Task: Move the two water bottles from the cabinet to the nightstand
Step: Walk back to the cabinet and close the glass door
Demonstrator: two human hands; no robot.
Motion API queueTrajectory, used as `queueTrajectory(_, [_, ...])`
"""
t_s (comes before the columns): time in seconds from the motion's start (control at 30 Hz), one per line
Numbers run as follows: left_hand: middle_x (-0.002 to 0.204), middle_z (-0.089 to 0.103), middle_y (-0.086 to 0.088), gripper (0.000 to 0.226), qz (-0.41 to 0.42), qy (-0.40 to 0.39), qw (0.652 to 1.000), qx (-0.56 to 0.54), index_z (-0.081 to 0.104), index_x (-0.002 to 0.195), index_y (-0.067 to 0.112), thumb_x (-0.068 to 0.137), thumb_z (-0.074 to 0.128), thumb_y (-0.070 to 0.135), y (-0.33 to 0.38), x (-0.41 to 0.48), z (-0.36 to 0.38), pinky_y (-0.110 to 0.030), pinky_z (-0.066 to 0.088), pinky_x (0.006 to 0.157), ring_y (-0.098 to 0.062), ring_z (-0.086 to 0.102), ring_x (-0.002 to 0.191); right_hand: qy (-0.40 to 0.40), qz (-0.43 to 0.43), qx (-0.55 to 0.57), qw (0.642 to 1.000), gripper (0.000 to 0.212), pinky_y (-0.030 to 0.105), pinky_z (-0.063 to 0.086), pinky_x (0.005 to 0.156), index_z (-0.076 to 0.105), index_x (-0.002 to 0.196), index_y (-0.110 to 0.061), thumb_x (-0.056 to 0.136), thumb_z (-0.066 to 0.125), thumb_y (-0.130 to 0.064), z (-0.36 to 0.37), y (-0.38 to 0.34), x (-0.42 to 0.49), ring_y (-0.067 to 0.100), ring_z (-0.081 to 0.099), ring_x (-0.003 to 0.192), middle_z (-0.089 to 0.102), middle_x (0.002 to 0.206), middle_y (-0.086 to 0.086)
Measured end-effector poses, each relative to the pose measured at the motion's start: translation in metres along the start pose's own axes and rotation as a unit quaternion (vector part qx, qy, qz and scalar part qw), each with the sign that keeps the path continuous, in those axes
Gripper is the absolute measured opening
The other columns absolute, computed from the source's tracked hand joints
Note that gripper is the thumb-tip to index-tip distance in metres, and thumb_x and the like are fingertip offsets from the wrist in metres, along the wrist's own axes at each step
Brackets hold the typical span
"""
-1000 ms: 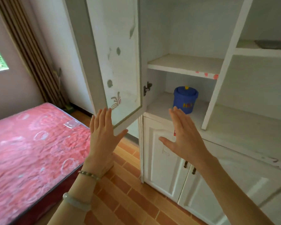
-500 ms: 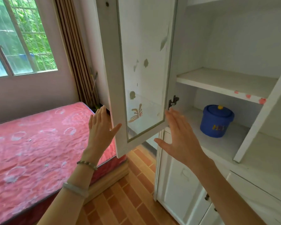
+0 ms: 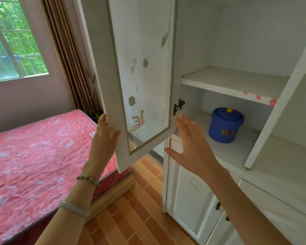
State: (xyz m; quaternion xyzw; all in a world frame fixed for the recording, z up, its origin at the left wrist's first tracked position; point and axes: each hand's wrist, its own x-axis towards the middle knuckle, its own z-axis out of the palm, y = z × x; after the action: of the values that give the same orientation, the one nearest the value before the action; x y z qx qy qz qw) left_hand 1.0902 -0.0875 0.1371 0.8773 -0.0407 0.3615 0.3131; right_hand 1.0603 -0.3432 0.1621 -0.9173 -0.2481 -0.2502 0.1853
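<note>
Water bottles: none shows anywhere in view; neither shelf that can be seen carries one, so where they stand cannot be told.
Nightstand: not in view either.
Cabinet point(image 3: 265, 131): white, ahead and to the right, its upper compartment laid open.
Cabinet door point(image 3: 140, 76): glass-paned, swung out toward the person, hanging between the two hands.
Left hand point(image 3: 103, 138): on the door's outer edge, fingers behind the frame and thumb in front; it holds the door and nothing else.
Right hand point(image 3: 191, 144): flat and spread, fingers wide, empty, just in front of the lower shelf point(image 3: 228, 149) near the hinge point(image 3: 178, 106).
Blue tub point(image 3: 225, 127): lidded, upright on the lower shelf, to the right of and beyond the right hand's fingertips; it is not a bottle.
Upper shelf point(image 3: 233, 82): bare in the part that shows.
Nearer hand: the right, since it is already at the mouth of the compartment, while the left is outside the door on the bed point(image 3: 34, 156) side.
Coming move, as a judgement: the bottles probably lie higher up or farther right in the cabinet, out of frame, so the search must go that way with the right hand leading.
</note>
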Motion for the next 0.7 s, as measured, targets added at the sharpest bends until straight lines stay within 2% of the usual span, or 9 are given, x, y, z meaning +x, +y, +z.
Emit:
queueTrajectory(0.13, [0.119,0.055,-0.020,0.052,-0.010,0.033,0.999,-0.004,0.029,0.131,0.006,0.087,0.055,0.002,0.013,-0.011,0.005,-0.033,0.048,0.070,-0.031,0.059,0.098,-0.004,-0.005,0.004,1.000,0.084,0.040,0.011,0.110,0.015,0.143,-0.010,0.080,0.039,-0.060,-0.011,0.011,-0.012,0.026,0.015,0.138,0.020,0.150,0.015])
queueTrajectory(0.27, [0.119,0.054,-0.016,0.050,-0.035,0.059,0.998,-0.009,0.028,0.132,0.016,0.089,0.049,0.003,0.037,-0.032,0.019,-0.043,0.053,0.071,-0.031,0.058,0.097,-0.008,-0.011,0.001,1.000,0.082,0.043,0.018,0.109,0.019,0.142,-0.008,0.080,0.055,-0.048,-0.028,0.029,-0.035,0.028,0.019,0.137,0.023,0.149,0.016])
queueTrajectory(0.33, [0.120,0.053,-0.017,0.051,-0.016,0.065,0.998,-0.009,0.027,0.134,0.015,0.089,0.050,0.004,0.055,-0.046,0.027,-0.046,0.053,0.074,-0.031,0.057,0.099,-0.010,-0.013,-0.006,1.000,0.083,0.042,0.017,0.110,0.019,0.142,-0.007,0.081,0.061,-0.044,-0.037,0.039,-0.046,0.026,0.017,0.137,0.021,0.150,0.016])
queueTrajectory(0.5, [0.115,0.053,-0.019,0.054,0.030,0.060,0.998,-0.011,0.029,0.136,0.005,0.088,0.054,0.010,0.103,-0.076,0.052,-0.041,0.053,0.073,-0.030,0.059,0.095,-0.009,-0.012,-0.003,1.000,0.085,0.042,0.018,0.109,0.017,0.143,-0.009,0.080,0.065,-0.040,-0.061,0.061,-0.073,0.025,0.016,0.137,0.019,0.151,0.014])
queueTrajectory(0.6, [0.113,0.054,-0.019,0.058,0.076,0.047,0.996,-0.012,0.027,0.138,0.004,0.088,0.055,0.014,0.131,-0.089,0.073,-0.035,0.048,0.083,-0.026,0.055,0.097,-0.005,-0.008,-0.009,1.000,0.084,0.044,0.020,0.110,0.018,0.142,-0.008,0.080,0.066,-0.039,-0.076,0.076,-0.089,0.025,0.016,0.138,0.020,0.150,0.015])
queueTrajectory(0.7, [0.124,0.050,-0.022,0.059,0.118,0.039,0.992,-0.009,0.028,0.137,0.004,0.087,0.058,0.017,0.164,-0.096,0.099,-0.039,0.047,0.092,-0.031,0.051,0.109,-0.004,0.006,-0.026,1.000,0.085,0.039,0.014,0.111,0.016,0.143,-0.009,0.081,0.064,-0.042,-0.090,0.095,-0.105,0.023,0.013,0.139,0.017,0.152,0.013])
